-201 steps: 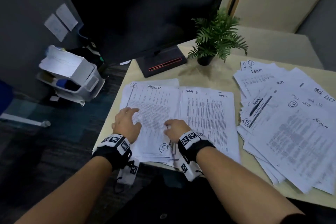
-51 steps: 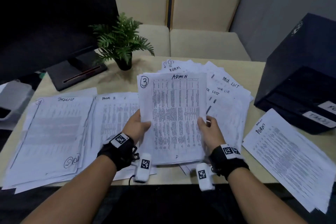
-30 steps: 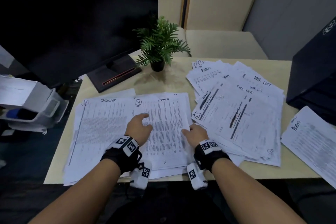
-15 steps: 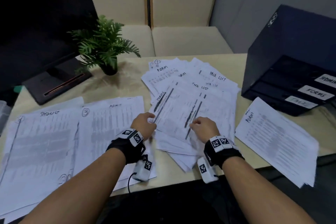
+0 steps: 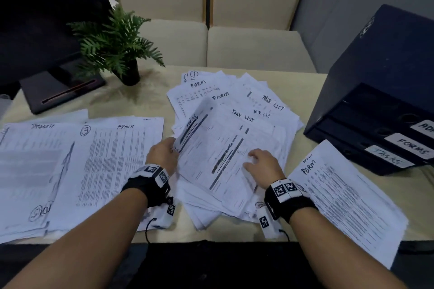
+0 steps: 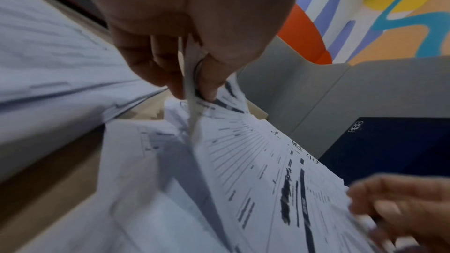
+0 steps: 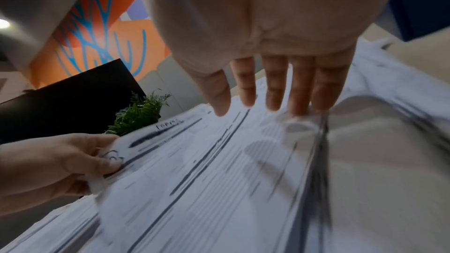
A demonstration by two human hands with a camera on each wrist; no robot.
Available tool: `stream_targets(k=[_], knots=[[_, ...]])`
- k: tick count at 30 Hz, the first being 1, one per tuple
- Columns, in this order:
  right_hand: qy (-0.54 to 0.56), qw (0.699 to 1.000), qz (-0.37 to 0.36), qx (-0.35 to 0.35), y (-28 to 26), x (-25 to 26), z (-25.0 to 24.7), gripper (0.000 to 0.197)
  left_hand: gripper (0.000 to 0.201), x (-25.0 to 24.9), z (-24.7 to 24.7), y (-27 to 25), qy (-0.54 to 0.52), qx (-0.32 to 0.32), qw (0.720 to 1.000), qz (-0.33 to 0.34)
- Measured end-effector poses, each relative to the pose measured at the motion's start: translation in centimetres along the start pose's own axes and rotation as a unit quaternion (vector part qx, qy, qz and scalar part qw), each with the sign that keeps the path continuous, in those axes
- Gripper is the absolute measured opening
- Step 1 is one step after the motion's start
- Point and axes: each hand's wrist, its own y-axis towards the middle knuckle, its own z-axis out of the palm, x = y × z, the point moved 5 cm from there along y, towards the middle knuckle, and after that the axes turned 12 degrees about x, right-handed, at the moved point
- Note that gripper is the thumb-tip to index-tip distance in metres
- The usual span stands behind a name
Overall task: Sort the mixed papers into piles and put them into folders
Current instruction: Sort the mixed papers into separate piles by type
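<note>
Since the earlier moment the left hand (image 5: 164, 155) has raised the left edge of the top sheet (image 5: 218, 155) higher off the mixed pile (image 5: 258, 105). On the table (image 5: 150, 101) a black drawer box (image 5: 375, 77) stands at the right, with labels reading FORMS and TASKS. Three sorted piles lie around: a left pile (image 5: 35, 159) with a blurred heading, an ADMIN pile (image 5: 117, 159) beside it, and a FORM pile (image 5: 340, 195) at the right, near the box. The mixed pile is in the middle, fanned out and loose. Paper of this kind is light, thin and floppy, and one sheet probably slides easily over the next, so it seems best to take it at an edge or corner and to hold the rest down. The left hand does so: thumb and fingers (image 6: 155, 68) pinch the sheet's left edge narrowly. The right hand (image 5: 263, 164) holds nothing; its fingers (image 7: 275, 88) are straight and a little spread, resting on the paper at the sheet's right side.
</note>
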Motion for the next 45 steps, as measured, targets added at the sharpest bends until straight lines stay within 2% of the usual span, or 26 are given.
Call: stream_targets(k=[2, 4, 8, 11, 14, 17, 20, 24, 28, 30, 32, 36, 40, 42, 44, 45], knots=[[-0.006, 0.999, 0.007, -0.04, 0.9, 0.2, -1.3, 0.053, 0.02, 0.0, -0.1, -0.5, -0.023, -0.01, 0.999, 0.024], [-0.058, 0.996, 0.027, -0.063, 1.6, 0.4, -2.0, 0.064, 0.018, 0.0, -0.2, -0.8, -0.041, -0.013, 0.998, 0.038], [-0.168, 0.982, 0.071, -0.045, 2.6, 0.0, -1.3, 0.076, 0.017, 0.2, -0.1, -1.2, -0.081, -0.011, 0.995, 0.049], [-0.182, 0.975, 0.125, -0.028, 2.8, -0.8, -0.6, 0.075, 0.019, 0.4, -0.1, -1.4, -0.118, -0.014, 0.991, 0.053], [-0.167, 0.975, 0.137, -0.05, 2.8, -1.3, -0.7, 0.084, 0.02, 0.5, 0.0, -1.3, -0.137, -0.001, 0.989, 0.053], [-0.183, 0.971, 0.156, -0.012, 2.8, -1.0, -0.6, 0.075, 0.024, 0.7, -0.3, -1.1, -0.14, -0.006, 0.989, 0.038], [-0.15, 0.971, 0.185, -0.006, 2.2, -1.0, -0.1, 0.062, 0.046, 0.7, -0.8, -1.3, -0.116, 0.004, 0.992, 0.041], [-0.119, 0.967, 0.218, -0.05, 0.7, -1.5, 0.7, 0.068, 0.056, 1.0, -1.4, -1.4, -0.105, 0.025, 0.993, 0.04], [-0.063, 0.967, 0.242, -0.042, -0.3, -2.0, 1.8, 0.067, 0.054, 1.3, -1.1, -1.3, -0.077, 0.057, 0.994, 0.05], [0.001, 0.975, 0.219, -0.044, -0.6, -2.2, 2.1, 0.047, 0.053, 1.5, -0.9, -1.2, -0.079, 0.073, 0.993, 0.056], [0.037, 0.982, 0.177, -0.058, -1.1, -1.9, 1.9, 0.01, 0.051, 1.7, -0.7, -1.3, -0.096, 0.09, 0.99, 0.059], [0.18, 0.974, 0.057, -0.125, -2.8, -0.4, 0.9, 0.014, 0.045, 2.1, -0.6, -1.2, -0.134, 0.104, 0.984, 0.055], [0.311, 0.942, -0.042, -0.114, -4.4, 1.7, 1.3, 0.018, 0.07, 2.2, -1.0, -1.0, -0.217, 0.112, 0.968, 0.06], [0.336, 0.938, -0.05, -0.07, -4.5, 2.8, 1.9, 0.019, 0.075, 2.4, -1.4, -0.9, -0.236, 0.1, 0.965, 0.061], [0.334, 0.941, -0.041, -0.035, -4.0, 3.6, 2.1, 0.017, 0.059, 2.7, -2.0, -0.7, -0.22, 0.078, 0.971, 0.048], [0.31, 0.949, -0.033, -0.039, -3.2, 3.5, 2.0, 0.014, 0.05, 3.0, -2.4, -0.8, -0.206, 0.062, 0.976, 0.04]])
